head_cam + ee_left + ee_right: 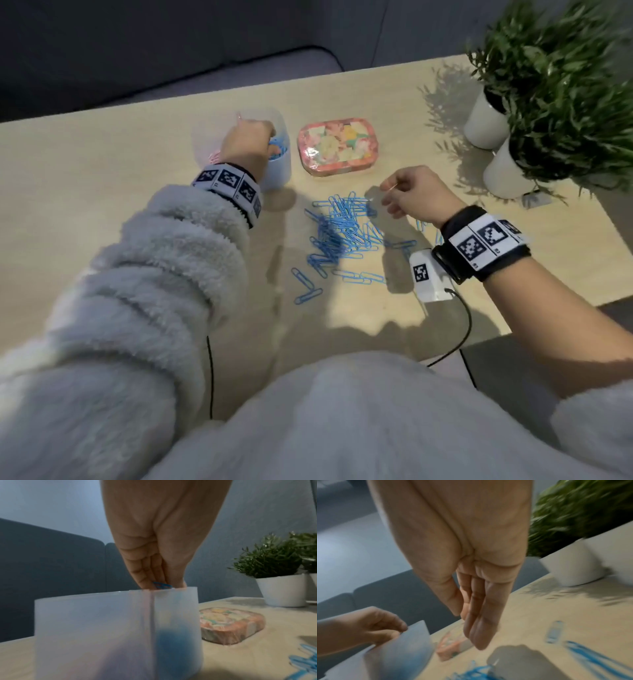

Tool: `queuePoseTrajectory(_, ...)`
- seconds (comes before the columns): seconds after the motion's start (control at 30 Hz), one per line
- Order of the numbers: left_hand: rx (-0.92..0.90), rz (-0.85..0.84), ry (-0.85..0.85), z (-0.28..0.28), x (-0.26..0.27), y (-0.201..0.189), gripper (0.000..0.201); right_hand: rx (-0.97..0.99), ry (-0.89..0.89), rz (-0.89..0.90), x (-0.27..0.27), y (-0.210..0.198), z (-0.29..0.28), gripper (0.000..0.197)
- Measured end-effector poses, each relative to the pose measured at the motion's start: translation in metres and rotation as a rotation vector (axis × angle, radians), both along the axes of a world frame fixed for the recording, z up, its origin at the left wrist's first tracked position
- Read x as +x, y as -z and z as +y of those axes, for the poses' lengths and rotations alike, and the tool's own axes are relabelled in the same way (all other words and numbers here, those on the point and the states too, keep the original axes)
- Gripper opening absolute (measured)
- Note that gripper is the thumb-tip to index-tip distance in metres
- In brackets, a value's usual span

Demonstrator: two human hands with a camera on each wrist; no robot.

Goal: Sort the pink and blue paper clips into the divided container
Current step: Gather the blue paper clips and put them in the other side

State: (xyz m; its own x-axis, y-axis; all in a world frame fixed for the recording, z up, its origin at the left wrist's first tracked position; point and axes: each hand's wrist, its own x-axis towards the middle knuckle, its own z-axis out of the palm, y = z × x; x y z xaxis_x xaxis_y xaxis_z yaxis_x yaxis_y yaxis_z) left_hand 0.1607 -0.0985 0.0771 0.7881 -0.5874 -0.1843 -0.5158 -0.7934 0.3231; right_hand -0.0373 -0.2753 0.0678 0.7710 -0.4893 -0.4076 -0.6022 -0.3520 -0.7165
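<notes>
A translucent divided container [278, 171] stands at the back left of the table, with blue clips [276, 148] in its right compartment and pink clips [214, 158] in its left. My left hand [247, 139] is over its rim, and the fingertips pinch a few blue clips [162, 585] just above the right compartment [178, 628]. A pile of blue paper clips [339, 229] lies mid-table. Just right of the pile, my right hand [391, 192] hovers with thumb and forefinger pinching a thin pale clip [394, 187]; its colour is hard to tell.
A flowered pink tin [337, 147] lies closed, right of the container. Two white pots [486, 125] [506, 176] with green plants stand at the back right corner. Stray blue clips [306, 289] lie toward the front edge. A dark sofa sits behind the table.
</notes>
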Motion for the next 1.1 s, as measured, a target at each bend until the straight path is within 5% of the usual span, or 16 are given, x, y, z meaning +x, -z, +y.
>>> queuePoseTrajectory(0.17,-0.277,-0.229,0.158,0.029,-0.051,0.011,0.025,-0.282,0.052,0.293,-0.084,0.021,-0.025,0.007)
queuePoseTrajectory(0.3,-0.140,0.115,0.168,0.065,-0.119,0.042,0.037,-0.239,0.063,0.351,-0.116,0.040,-0.008,0.003)
queuePoseTrajectory(0.4,0.001,0.273,0.194,0.079,-0.146,0.065,0.052,-0.219,0.084,0.177,-0.107,0.056,0.016,0.019)
queuePoseTrajectory(0.53,-0.081,0.259,0.223,0.067,-0.161,0.071,0.037,-0.099,-0.083,0.084,-0.080,0.059,0.036,0.027)
queuePoseTrajectory(0.63,-0.111,0.240,0.247,0.059,-0.167,0.071,0.036,-0.265,0.019,0.035,-0.063,0.050,0.010,0.021)
queuePoseTrajectory(0.77,-0.088,0.151,0.290,0.064,-0.168,0.070,0.058,-0.502,0.170,0.319,-0.060,0.040,-0.028,0.036)
queuePoseTrajectory(0.87,-0.056,0.104,0.372,0.065,-0.167,0.070,0.062,-0.480,0.088,0.315,-0.063,0.051,-0.011,0.040)
queuePoseTrajectory(1.1,-0.012,0.074,0.423,0.040,-0.169,0.074,0.030,-0.412,-0.280,0.162,-0.071,0.057,0.063,0.064)
